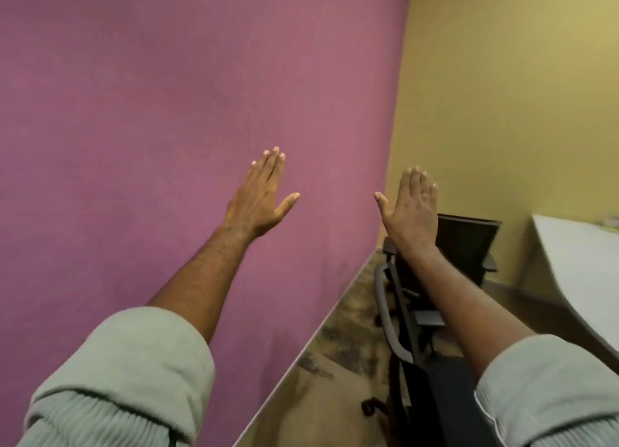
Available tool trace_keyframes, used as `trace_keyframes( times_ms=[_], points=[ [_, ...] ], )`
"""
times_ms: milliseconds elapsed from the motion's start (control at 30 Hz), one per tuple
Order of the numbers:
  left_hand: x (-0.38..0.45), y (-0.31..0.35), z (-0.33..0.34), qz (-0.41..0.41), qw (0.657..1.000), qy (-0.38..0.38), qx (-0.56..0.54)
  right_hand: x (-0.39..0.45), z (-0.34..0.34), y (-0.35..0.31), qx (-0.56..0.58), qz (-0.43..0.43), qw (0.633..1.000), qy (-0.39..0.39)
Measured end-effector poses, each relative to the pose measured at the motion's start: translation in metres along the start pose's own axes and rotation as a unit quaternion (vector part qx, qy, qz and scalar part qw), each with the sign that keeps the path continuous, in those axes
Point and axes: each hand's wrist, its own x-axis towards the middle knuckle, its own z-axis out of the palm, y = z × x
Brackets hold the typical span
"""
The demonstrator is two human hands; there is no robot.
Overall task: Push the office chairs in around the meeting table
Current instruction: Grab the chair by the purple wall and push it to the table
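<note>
While both hands, left hand (259, 200) and right hand (413, 209), hang flat, fingers spread, gripping nothing, two office chairs (465, 245) stand off the meeting table (579, 272), seemingly unpushed.

Purple wall (150, 95) beside mustard-yellow wall (519, 95), above mottled brown patterned floor (348, 343).

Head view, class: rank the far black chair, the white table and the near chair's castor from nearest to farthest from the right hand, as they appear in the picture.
From the right hand:
1. Far black chair, just right, behind the wrist.
2. White table, far right.
3. Castor, low, near the bottom edge.
</note>
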Motion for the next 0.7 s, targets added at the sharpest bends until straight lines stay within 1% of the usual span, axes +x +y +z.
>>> trace_keyframes(
  times_ms=[100, 167, 333, 433, 533, 633, 700],
  points=[
    [0.034, -0.009, 0.055, 0.033, 0.996, -0.028, -0.075, 0.004, 0.022, 0.011, -0.036, 0.043, 0.998, -0.008],
    [0.052, -0.001, 0.100, 0.081, 0.986, -0.061, -0.133, 0.004, 0.038, 0.021, -0.046, 0.069, 0.996, -0.006],
    [0.074, 0.051, 0.222, 0.208, 0.934, -0.138, -0.257, 0.000, 0.077, 0.061, -0.100, 0.129, 0.987, -0.003],
    [0.082, 0.077, 0.281, 0.262, 0.906, -0.170, -0.285, -0.005, 0.095, 0.087, -0.134, 0.152, 0.979, -0.004],
    [0.085, 0.091, 0.328, 0.305, 0.881, -0.184, -0.311, -0.013, 0.113, 0.106, -0.154, 0.192, 0.969, -0.010],
    [0.082, 0.097, 0.362, 0.335, 0.855, -0.214, -0.333, -0.031, 0.130, 0.108, -0.160, 0.232, 0.960, -0.013],
    [0.078, 0.097, 0.384, 0.359, 0.833, -0.241, -0.346, -0.048, 0.143, 0.101, -0.163, 0.241, 0.956, -0.030]
  ],
)
